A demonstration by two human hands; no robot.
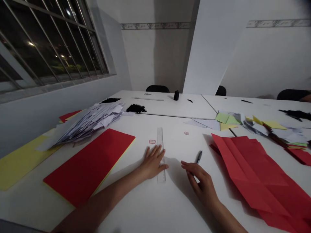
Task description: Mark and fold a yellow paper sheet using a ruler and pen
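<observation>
My left hand (153, 161) lies flat with its fingers spread, pressing on a clear plastic ruler (160, 136). The ruler lies lengthwise on the white table, and its middle is hidden under the hand. My right hand (201, 183) hovers to the right of the ruler, apart from it. Its fingers are loosely curved, with a gap between index finger and thumb and nothing visible in it. A pen (199, 157) lies just beyond the right hand, its near end close to or behind the knuckles; whether they touch I cannot tell.
Red card sheets over yellow ones (92, 161) lie at left, beside a heap of white papers (94, 121). A creased red sheet (262, 178) covers the right. Black yarn (136, 108), a black spool (176, 95) and small scissors (147, 94) lie farther back.
</observation>
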